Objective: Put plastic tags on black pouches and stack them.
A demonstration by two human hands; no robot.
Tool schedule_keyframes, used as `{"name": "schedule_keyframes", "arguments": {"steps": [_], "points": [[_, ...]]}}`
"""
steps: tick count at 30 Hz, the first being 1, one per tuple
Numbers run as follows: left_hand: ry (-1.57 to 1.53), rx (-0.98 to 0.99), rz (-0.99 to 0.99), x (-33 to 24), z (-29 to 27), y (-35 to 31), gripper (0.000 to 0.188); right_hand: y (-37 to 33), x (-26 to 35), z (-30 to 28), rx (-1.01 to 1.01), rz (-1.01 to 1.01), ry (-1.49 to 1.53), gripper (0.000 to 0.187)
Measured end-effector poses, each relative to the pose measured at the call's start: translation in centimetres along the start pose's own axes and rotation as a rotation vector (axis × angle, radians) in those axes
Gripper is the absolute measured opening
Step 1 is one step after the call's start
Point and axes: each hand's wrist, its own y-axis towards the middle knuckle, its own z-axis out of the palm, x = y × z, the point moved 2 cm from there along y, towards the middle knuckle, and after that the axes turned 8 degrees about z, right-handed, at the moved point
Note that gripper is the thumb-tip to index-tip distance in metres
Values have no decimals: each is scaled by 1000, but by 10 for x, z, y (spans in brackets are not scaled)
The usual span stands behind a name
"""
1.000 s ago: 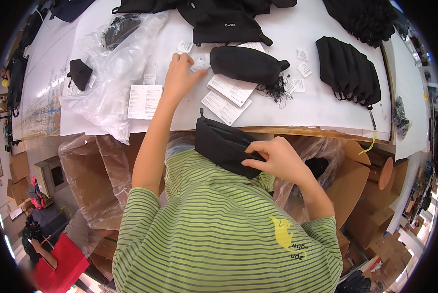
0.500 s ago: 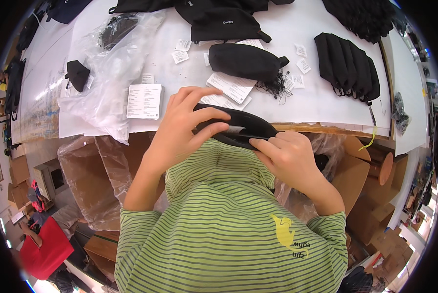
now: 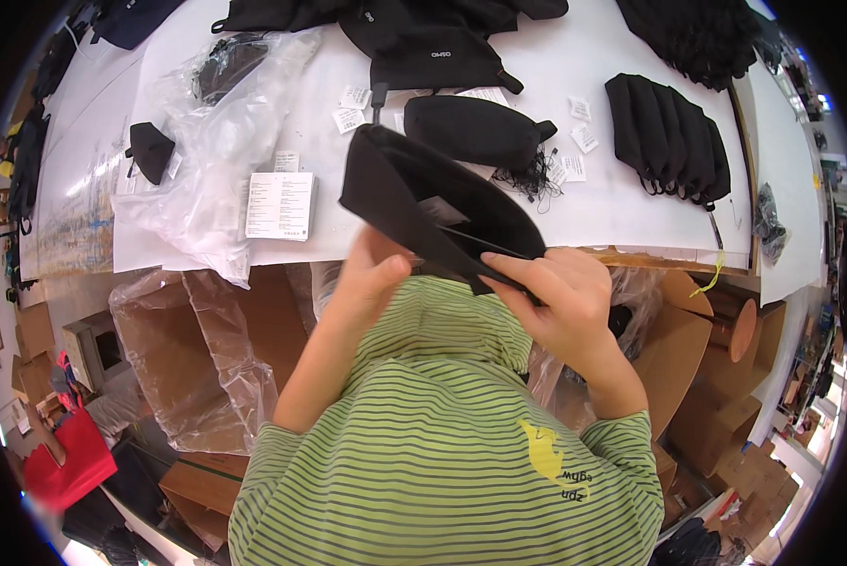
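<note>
A black fabric pouch (image 3: 385, 193) is tilted in front of my chest, its mouth gaping toward me. Inside it shows a small pale label (image 3: 439, 210). My right hand (image 3: 560, 292) pinches the pouch's near right corner between thumb and fingers. At the lower left side, my left hand (image 3: 371, 283) is against the underside, its thumb apart from the cloth and its other fingers hidden behind it. A short black cord end (image 3: 377, 102) sticks up beyond the pouch's far end. Just past it, another black pouch (image 3: 475, 125) lies on the table with a tangle of black cords (image 3: 534, 179).
A stack of printed white cards (image 3: 280, 206) lies left of the pouch, beside a clear plastic bag (image 3: 201, 179). Several black pouches (image 3: 664, 132) lie in a row at right. Small white tags (image 3: 584, 140) are scattered about. Below the table edge stands a plastic-lined carton (image 3: 178, 349).
The pouch has been raised and turned, its left end now higher and farther over the table. My left hand has moved from its rim to below it. The right hand keeps its pinch.
</note>
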Motion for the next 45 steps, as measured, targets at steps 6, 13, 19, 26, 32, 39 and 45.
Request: {"name": "schedule_keyframes", "arguments": {"steps": [6, 13, 19, 26, 32, 39, 45], "points": [[-346, -145, -335, 15, 11, -10, 49, 2, 11, 13, -49, 82, 12, 25], [-220, -323, -329, 11, 18, -2, 40, 2, 7, 14, 80, 301, 149, 19], [-239, -406, -339, 9, 14, 6, 36, -17, -8, 32, -26, 504, 370, 17], [-171, -426, -269, 11, 15, 11, 41, -36, -27, 52, -221, 832, 787, 24], [23, -353, -135, 3, 26, 16, 49, -54, -50, 81, -217, 816, 977, 22], [66, -376, -91, -1, 14, 18, 50, -42, -40, 59, -17, 620, 632, 27], [89, -293, -211, -1, 13, 16, 47, -34, -53, 45, -44, 520, 783, 27]]}}
